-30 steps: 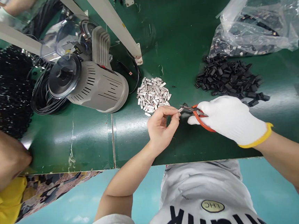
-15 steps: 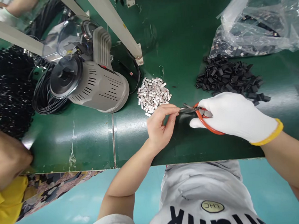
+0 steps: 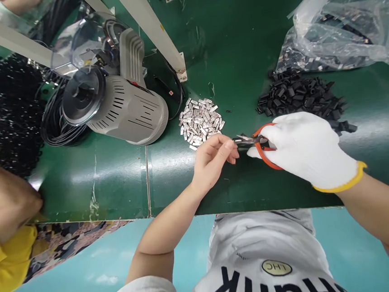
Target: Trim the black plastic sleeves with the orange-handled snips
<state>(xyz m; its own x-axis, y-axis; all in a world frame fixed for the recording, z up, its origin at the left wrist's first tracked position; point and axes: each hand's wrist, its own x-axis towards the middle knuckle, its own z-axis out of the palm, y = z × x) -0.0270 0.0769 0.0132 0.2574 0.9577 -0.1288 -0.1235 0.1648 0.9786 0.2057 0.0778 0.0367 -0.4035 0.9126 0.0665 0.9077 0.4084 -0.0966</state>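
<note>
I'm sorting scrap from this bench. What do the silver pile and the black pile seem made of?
The silver pieces look like stamped metal, glinting brightly. The black pieces look like matte moulded plastic or rubber, without shine; the look can't settle which.

I've got the green-topped workbench [image 3: 92, 186] filling my view, with a seam [image 3: 147, 182] running off toward 7 o'clock. Right at centre sits a loose pile of silver metal clips [image 3: 199, 122]. At 3 o'clock, a heap of black plastic pieces [image 3: 299, 96], just beside a clear plastic bag [image 3: 334, 29] of black parts at 2. Over at 10 o'clock, a grey ribbed machine [image 3: 126, 111] lies on its side, with a coil of black cable [image 3: 56, 126] touching it at 9.
</note>
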